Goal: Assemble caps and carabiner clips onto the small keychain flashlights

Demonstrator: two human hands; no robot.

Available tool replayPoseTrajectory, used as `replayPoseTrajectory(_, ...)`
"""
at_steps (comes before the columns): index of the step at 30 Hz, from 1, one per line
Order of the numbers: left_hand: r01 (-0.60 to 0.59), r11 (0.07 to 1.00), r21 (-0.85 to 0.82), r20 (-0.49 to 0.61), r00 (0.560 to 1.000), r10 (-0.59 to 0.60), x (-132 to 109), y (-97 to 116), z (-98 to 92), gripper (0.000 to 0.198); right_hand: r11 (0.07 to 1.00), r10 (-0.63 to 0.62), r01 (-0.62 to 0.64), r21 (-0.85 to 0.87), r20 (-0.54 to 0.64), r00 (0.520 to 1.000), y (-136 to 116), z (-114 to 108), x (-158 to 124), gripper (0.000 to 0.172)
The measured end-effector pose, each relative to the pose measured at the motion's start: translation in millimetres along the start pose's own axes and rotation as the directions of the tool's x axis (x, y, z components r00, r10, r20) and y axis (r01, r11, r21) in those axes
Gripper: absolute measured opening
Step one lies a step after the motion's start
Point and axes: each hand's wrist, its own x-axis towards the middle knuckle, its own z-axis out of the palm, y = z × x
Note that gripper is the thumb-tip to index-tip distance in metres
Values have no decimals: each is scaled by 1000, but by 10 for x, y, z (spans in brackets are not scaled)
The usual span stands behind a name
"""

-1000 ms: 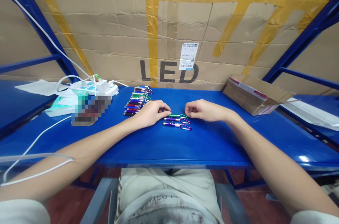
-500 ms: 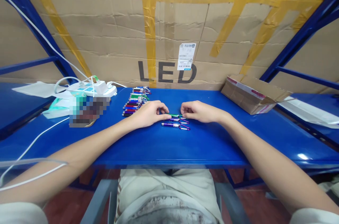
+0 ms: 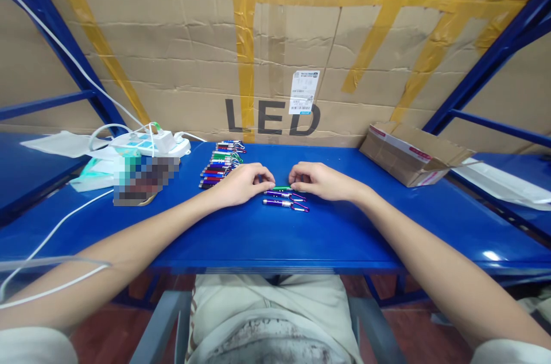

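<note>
On the blue table, a green penlight [image 3: 282,188] lies crosswise between my hands. My left hand [image 3: 246,183] pinches its left end, thumb and fingers together. At its other end, my right hand [image 3: 316,180] is closed with thumb and fingertips on it, and its clip is hidden. Just nearer to me lie two purple penlights with carabiner clips, the upper one [image 3: 275,194] and the lower one [image 3: 278,203], side by side. A column of several penlights [image 3: 221,164] in red, blue, green and dark colours lies beyond my left wrist.
An open cardboard box [image 3: 400,157] stands at the back right. A white power strip [image 3: 159,146] with cables sits at the back left, near a pixelated item [image 3: 146,180]. Behind the blue table [image 3: 275,243] rises a large taped carton [image 3: 193,65] marked LED.
My right hand has shifted slightly left along the green penlight. My left hand has barely moved, and the upper purple penlight lies very slightly differently.
</note>
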Motion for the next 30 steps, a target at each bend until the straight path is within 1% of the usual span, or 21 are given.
replayPoseTrajectory(7, 24, 1000, 3, 10, 1000, -24, 2, 13, 19, 15, 1000, 5, -5, 19, -7, 1000, -68, 81, 23, 19)
replayPoseTrajectory(12, 22, 998, 57, -1, 1000, -22, -5, 45, 8, 15, 1000, 8, -8, 29, -14, 1000, -94, 108, 36, 21)
replayPoseTrajectory(15, -4, 991, 133, -57, 998, 12, -10, 50, -30, 18, 1000, 10, -9, 11, -46, 999, -86, 83, 30, 21)
replayPoseTrajectory(18, -46, 962, 268, -106, 991, 77, -15, 23, -71, 21, 999, 27, -32, -42, -111, 994, -43, 25, 11, 21)
replayPoseTrajectory(20, -70, 941, 331, -97, 989, 107, -17, -9, -82, 22, 994, 48, -61, -87, -147, 988, 8, -18, -2, 21)
replayPoseTrajectory(23, -95, 926, 365, -48, 992, 121, -18, -68, -67, 23, 981, 101, -126, -147, -164, 981, 106, -64, -15, 23)
replayPoseTrajectory(27, -112, 912, 393, 13, 993, 117, -20, -160, -30, 29, 965, 161, -184, -184, -131, 978, 242, -74, -18, 27)
replayPoseTrajectory(30, -114, 903, 414, 30, 993, 112, -22, -227, -24, 31, 959, 144, -166, -230, -109, 983, 324, -62, -18, 31)
